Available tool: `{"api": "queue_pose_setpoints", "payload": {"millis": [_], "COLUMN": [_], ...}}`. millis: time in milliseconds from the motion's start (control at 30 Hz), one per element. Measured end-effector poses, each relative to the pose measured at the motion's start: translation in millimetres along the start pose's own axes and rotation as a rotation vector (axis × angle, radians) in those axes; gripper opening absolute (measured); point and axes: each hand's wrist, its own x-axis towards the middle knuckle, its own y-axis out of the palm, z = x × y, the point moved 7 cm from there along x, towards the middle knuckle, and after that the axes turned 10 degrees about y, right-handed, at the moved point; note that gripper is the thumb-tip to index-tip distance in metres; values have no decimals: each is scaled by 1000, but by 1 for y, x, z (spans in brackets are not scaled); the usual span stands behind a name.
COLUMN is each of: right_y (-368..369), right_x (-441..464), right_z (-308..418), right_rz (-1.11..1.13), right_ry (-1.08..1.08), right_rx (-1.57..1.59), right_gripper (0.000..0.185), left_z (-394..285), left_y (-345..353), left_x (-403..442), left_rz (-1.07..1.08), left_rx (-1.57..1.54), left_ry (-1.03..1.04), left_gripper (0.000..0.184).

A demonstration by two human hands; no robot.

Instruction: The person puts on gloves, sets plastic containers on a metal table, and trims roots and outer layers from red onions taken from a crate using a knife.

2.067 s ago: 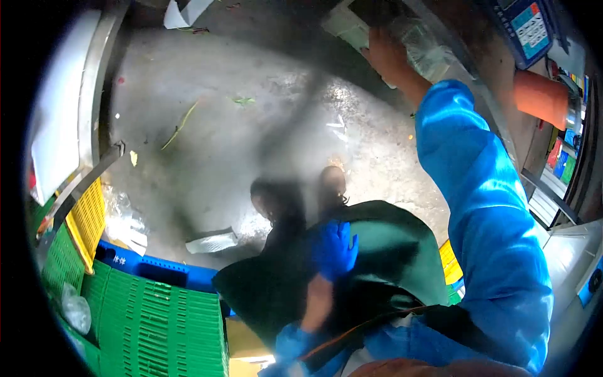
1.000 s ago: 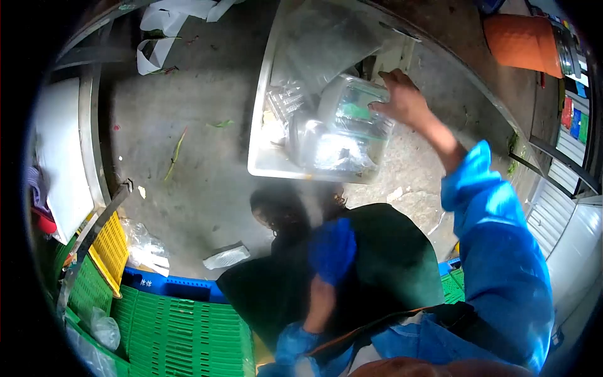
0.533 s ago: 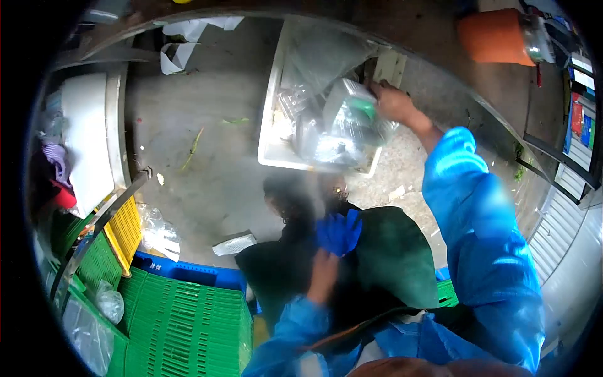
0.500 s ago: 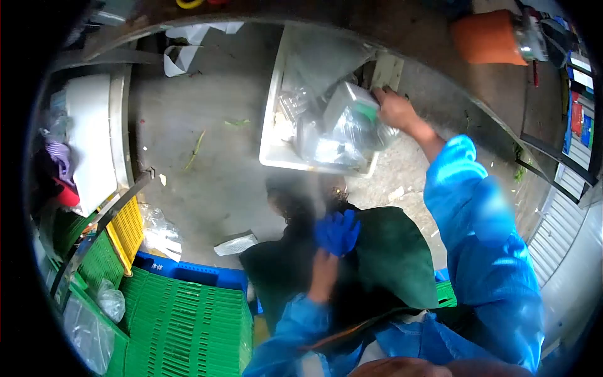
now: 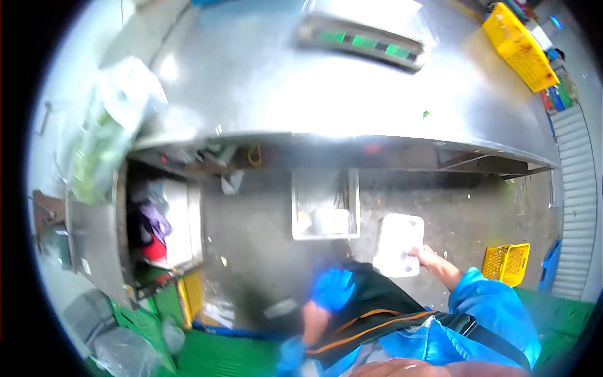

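My bare right hand (image 5: 430,257) grips the edge of a shallow white tray (image 5: 399,242) with rounded corners, the thumb lying on top of it. The tray is held out over the floor, to the right of a white bin (image 5: 357,207) under the table. Blurred white and clear packaging (image 5: 331,220) lies in that bin. My left hand (image 5: 333,290), in a blue glove, is in front of my dark apron (image 5: 370,301) with its fingers apart and nothing in them.
A steel table (image 5: 239,94) spans the front, with a scale display (image 5: 364,43) and a yellow basket (image 5: 518,47) on it. Another yellow basket (image 5: 507,264) stands on the floor at right. Green slatted flooring (image 5: 226,355) lies below; an open drawer-like box (image 5: 193,220) sits left.
My right hand has come out of the white bin and now holds the white tray. The view has lifted and shows the tabletop. My gloved left hand stays near the apron.
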Motion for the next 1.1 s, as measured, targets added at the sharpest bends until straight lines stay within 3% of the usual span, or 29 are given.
{"api": "queue_pose_setpoints", "payload": {"millis": [100, 167, 233, 367, 433, 467, 600, 667, 767, 867, 933, 1033, 1100], "right_y": [6, -2, -13, -67, -88, -102, -188, -249, -344, -430, -483, -580, -591], "right_x": [-102, -161, -206, -207, -238, -242, -217, -189, -140, -110, -83, 2, -31], "right_z": [77, 113, 138, 149, 176, 184, 218, 244, 289, 343, 371, 385, 402], "right_rz": [-44, -67, -55, -83, -108, -88, -160, -242, -299, -309, -284, -331, -376], "right_ry": [-268, -284, -333, -484, -606, -609, -605, -653, -611, -511, -435, -441, -444], "right_rx": [45, 148, 233, 374, 499, 563, 772, 735, 768, 722, 754, 808, 810], "right_gripper": [45, 47, 49, 44, 44, 45, 43, 42, 47, 51, 57, 52, 65], "left_z": [-36, -68, -88, -128, -243, -259, -286, -343, -362, -379, -398, -444, -478], "left_y": [-4, -6, -9, 0, 20, 24, 28, 41, 57, 109, 157, 225, 262], "left_x": [4, 14, 19, 54, 60, 64, 114, 121, 162, 199, 223, 261, 277], "left_rz": [83, 116, 143, 212, 127, 110, 67, -57, -68, -71, 13, 113, 146], "left_rx": [173, 307, 420, 641, 241, 199, -26, -89, -28, -5, -55, 25, 28], "left_ry": [138, 234, 328, 543, 483, 447, 448, 402, 473, 337, 344, 374, 366], "left_gripper": [40, 45, 37, 25, 26, 31, 66, 58, 58, 63, 62, 58, 53]}}
